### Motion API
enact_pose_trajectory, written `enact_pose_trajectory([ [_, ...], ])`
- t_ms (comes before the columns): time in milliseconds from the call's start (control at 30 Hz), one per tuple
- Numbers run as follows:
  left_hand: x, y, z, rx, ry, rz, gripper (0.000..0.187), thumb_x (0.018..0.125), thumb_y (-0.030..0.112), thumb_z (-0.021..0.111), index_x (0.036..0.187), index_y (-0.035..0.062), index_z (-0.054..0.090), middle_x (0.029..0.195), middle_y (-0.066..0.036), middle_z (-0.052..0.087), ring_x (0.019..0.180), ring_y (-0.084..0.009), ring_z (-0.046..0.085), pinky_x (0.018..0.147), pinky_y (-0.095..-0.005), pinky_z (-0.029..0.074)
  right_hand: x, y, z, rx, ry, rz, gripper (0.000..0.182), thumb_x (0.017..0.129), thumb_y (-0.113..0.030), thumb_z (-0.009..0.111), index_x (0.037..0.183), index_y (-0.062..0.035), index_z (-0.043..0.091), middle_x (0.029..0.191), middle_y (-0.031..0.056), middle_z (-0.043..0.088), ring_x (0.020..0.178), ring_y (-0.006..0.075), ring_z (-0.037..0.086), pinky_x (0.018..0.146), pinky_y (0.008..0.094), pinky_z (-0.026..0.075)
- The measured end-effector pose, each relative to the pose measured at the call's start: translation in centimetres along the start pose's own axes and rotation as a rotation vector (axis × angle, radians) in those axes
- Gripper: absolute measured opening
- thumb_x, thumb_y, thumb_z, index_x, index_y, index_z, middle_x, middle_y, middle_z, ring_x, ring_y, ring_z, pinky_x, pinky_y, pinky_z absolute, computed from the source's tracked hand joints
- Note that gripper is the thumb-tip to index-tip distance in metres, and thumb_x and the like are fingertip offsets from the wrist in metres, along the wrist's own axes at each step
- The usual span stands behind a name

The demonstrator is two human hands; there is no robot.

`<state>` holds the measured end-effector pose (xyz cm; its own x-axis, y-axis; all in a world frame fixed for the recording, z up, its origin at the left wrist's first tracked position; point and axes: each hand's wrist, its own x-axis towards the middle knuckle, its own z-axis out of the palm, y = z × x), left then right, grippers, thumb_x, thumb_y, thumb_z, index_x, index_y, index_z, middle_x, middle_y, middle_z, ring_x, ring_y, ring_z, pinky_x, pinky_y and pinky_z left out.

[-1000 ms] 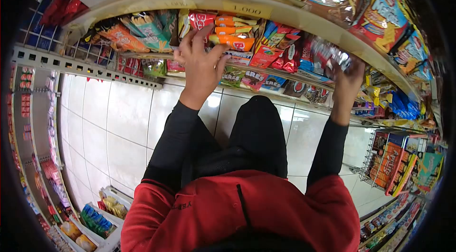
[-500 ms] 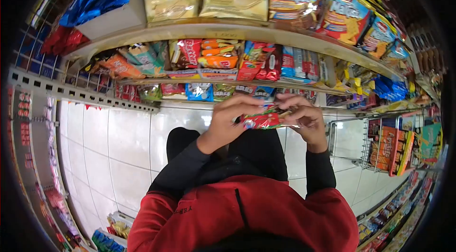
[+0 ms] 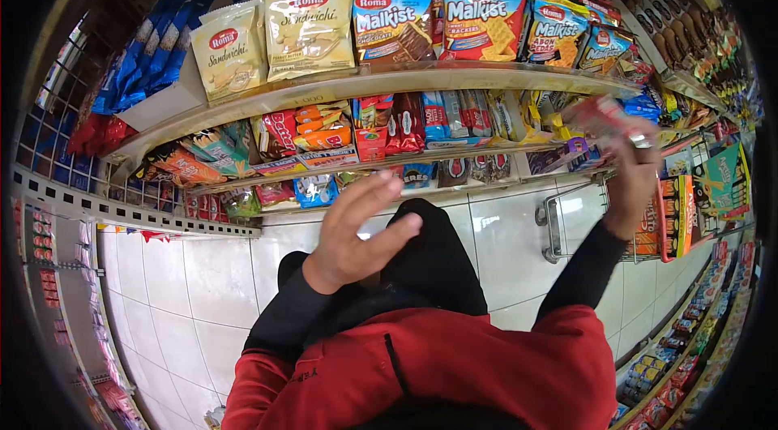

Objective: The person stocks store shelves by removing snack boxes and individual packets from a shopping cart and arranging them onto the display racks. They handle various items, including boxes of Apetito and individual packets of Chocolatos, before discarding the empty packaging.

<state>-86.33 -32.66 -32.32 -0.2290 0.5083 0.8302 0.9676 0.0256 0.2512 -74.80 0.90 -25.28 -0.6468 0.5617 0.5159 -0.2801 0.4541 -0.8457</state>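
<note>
My left hand point(image 3: 354, 234) hovers above my lap with its fingers stretched apart and nothing in it. Out to the right, my right hand point(image 3: 635, 179) grips a red snack packet point(image 3: 601, 119), which is smeared by motion. The packet is in front of the right end of the lower shelf, near some yellow packets point(image 3: 531, 118). Below and right of that hand is a wire trolley point(image 3: 559, 223) holding orange and green boxes.
Roma Malkist packs point(image 3: 484, 17) and cream Sandwichi packs point(image 3: 308, 29) line the upper shelf point(image 3: 389, 77). Beng Beng and other small snacks fill the tier beneath. A white perforated rail point(image 3: 121, 199) borders the left side. More racks point(image 3: 681, 349) stand at the lower right.
Both hands were on the red packet together; my left hand has let go. My right hand has carried the packet up and to the right. The view has shifted toward the right.
</note>
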Motion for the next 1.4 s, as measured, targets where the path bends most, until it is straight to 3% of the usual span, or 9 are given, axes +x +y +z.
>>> enact_pose_trajectory([
  [100,-0.6,-0.5,-1.5,0.053,-0.039,-0.075,0.054,0.064,0.012,0.08,0.113,0.0136,0.055,0.126,-0.016,0.047,0.111,-0.0356,0.051,0.089,-0.044,0.043,5.3,0.9,-7.7,-0.424,0.208,-0.344,0.023,0.077,0.001,0.065,0.098,-0.0021,0.056,0.101,0.0055,0.056,0.09,0.0151,0.056,0.085,0.0275,0.044],
  [300,-2.9,-0.9,-2.4,0.114,-0.063,-0.272,0.049,0.067,0.01,0.076,0.112,0.008,0.056,0.128,-0.019,0.045,0.112,-0.0344,0.049,0.088,-0.0418,0.044,10.8,-0.2,-8.0,-0.805,-0.196,-0.281,0.026,0.078,-0.007,0.067,0.103,-0.0056,0.061,0.098,0.0098,0.062,0.09,0.0236,0.062,0.094,0.0367,0.041],
  [433,-4.0,-1.2,-2.7,0.144,-0.053,-0.327,0.047,0.069,0.009,0.075,0.112,0.0069,0.056,0.128,-0.02,0.045,0.111,-0.033,0.049,0.087,-0.04,0.045,12.2,-1.9,-7.5,-1.499,-0.287,-0.467,0.036,0.074,-0.004,0.064,0.109,-0.0072,0.061,0.106,0.0121,0.061,0.101,0.0318,0.053,0.085,0.0392,0.042],
  [600,-4.9,-1.4,-3.8,0.197,-0.009,-0.397,0.046,0.07,0.008,0.073,0.113,0.0048,0.056,0.129,-0.02,0.043,0.112,-0.032,0.05,0.091,-0.0405,0.044,13.0,-1.5,-7.0,-1.722,-0.182,-0.395,0.048,0.074,-0.008,0.065,0.119,-0.0203,0.058,0.111,0.0048,0.06,0.108,0.0306,0.05,0.089,0.0493,0.037],
  [767,-6.0,-1.7,-4.8,0.232,0.037,-0.452,0.046,0.071,0.007,0.072,0.114,0.0044,0.055,0.129,-0.02,0.043,0.113,-0.0327,0.049,0.093,-0.0411,0.043,12.2,0.2,-5.3,-1.78,-0.164,-0.529,0.055,0.076,-0.007,0.062,0.129,-0.0204,0.051,0.11,0.0089,0.06,0.109,0.0316,0.049,0.089,0.0465,0.039],
  [867,-6.6,-1.9,-5.2,0.263,0.043,-0.476,0.046,0.072,0.007,0.072,0.115,0.0047,0.055,0.129,-0.019,0.043,0.113,-0.0327,0.049,0.094,-0.0409,0.043,12.7,1.5,-5.1,-1.552,-0.196,-0.633,0.044,0.078,0.002,0.053,0.121,-0.0071,0.055,0.11,0.016,0.061,0.11,0.0346,0.052,0.087,0.0398,0.044],
  [1167,-8.2,-2.5,-5.6,0.304,0.036,-0.503,0.044,0.072,0.008,0.072,0.113,0.0041,0.057,0.128,-0.019,0.045,0.114,-0.0329,0.048,0.094,-0.0404,0.042,13.3,5.6,-8.5,-1.393,-0.306,-0.546,0.037,0.083,0.003,0.047,0.118,-0.0049,0.055,0.117,0.0182,0.057,0.103,0.0345,0.057,0.079,0.0408,0.049],
  [1300,-9.1,-2.5,-5.6,0.291,0.054,-0.531,0.042,0.072,0.008,0.072,0.112,0.0031,0.058,0.127,-0.02,0.046,0.114,-0.0322,0.049,0.094,-0.0398,0.042,11.2,6.2,-6.7,-1.425,-0.218,-0.504,0.048,0.085,0.004,0.046,0.131,-0.0087,0.044,0.122,0.0163,0.055,0.111,0.0343,0.053,0.085,0.0413,0.047],
  [1400,-9.0,-2.9,-5.6,0.293,0.056,-0.567,0.044,0.072,0.008,0.072,0.113,0.0032,0.058,0.124,-0.018,0.05,0.113,-0.032,0.049,0.096,-0.0401,0.04,5.0,2.9,1.9,-1.131,0.212,-0.827,0.04,0.088,-0.002,0.051,0.128,-0.0021,0.047,0.125,0.0122,0.054,0.114,0.0346,0.051,0.089,0.0414,0.043],
])
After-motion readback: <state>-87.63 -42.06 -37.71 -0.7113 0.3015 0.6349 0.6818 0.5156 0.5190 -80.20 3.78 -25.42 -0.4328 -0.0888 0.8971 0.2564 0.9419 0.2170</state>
